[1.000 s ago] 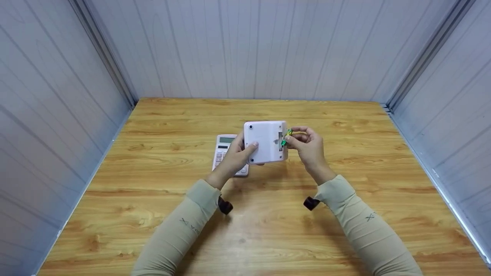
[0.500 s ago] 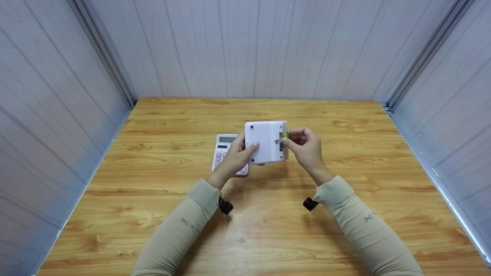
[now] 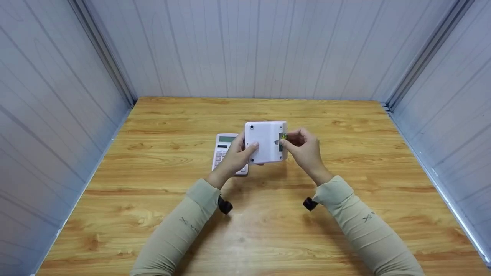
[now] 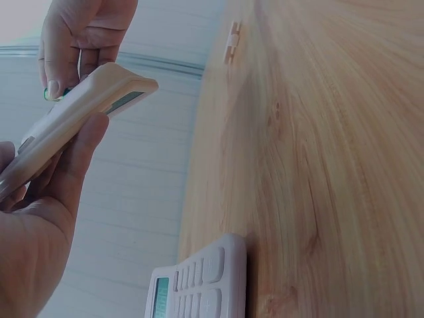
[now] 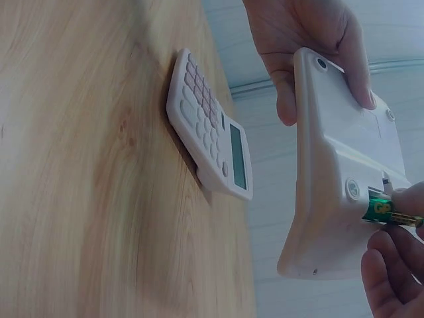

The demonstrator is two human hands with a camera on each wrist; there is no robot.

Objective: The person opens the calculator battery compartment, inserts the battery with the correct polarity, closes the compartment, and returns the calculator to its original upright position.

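My left hand [image 3: 234, 155] grips a pale calculator [image 3: 264, 142] above the table, its back turned up and the thumb lying across it. A battery compartment shows as a slot near the right end of that back. With thumb and fingers, my right hand [image 3: 308, 151] pinches a green and gold battery [image 5: 381, 209] at the slot. One end of the battery sits in the opening, as the right wrist view shows; fingers cover the rest. Under the left hand, a second pale calculator [image 3: 219, 154] lies face up on the table, partly hidden.
The wood-grain table [image 3: 245, 230] reaches back to pale panelled walls [image 3: 245, 50] on three sides. A small whitish piece [image 4: 232, 42], perhaps a battery cover, lies on the table in the left wrist view.
The battery has moved left from beside the held calculator into its slot, and my right hand has shifted slightly with it. My left hand and both calculators have stayed nearly still.
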